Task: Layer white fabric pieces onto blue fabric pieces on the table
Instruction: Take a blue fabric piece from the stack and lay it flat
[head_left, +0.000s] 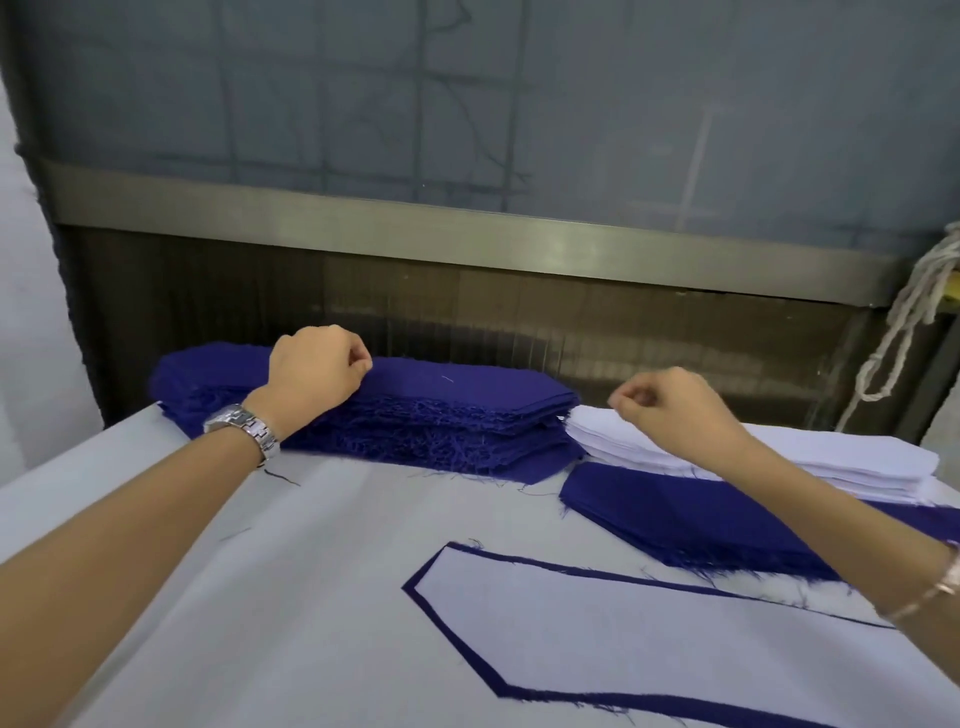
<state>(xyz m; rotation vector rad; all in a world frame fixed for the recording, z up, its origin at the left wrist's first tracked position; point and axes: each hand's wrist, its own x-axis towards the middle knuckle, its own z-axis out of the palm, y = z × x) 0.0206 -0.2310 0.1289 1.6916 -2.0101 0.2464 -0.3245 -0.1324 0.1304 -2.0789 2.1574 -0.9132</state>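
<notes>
Stacks suggest we have barely begun: one white piece (597, 629) lies on a blue piece (410, 588) before us, while our curled left hand (314, 371) on the blue stack (457, 410) and right hand (672, 408) over the white stack (810, 460) may pinch cloth, we cannot tell.

Nothing in the view can be read: no text, label, brand, number or sign. The dark lines on the grey-blue panel (467, 104) at twelve o'clock are loose strokes that form no letters. The silver metal-link wristwatch (244, 423) at nine o'clock shows only its band. The stack of dark blue cut fabric pieces (441, 410) near the centre and the stack of white cut fabric pieces (810, 462) at three o'clock have plain surfaces.
</notes>
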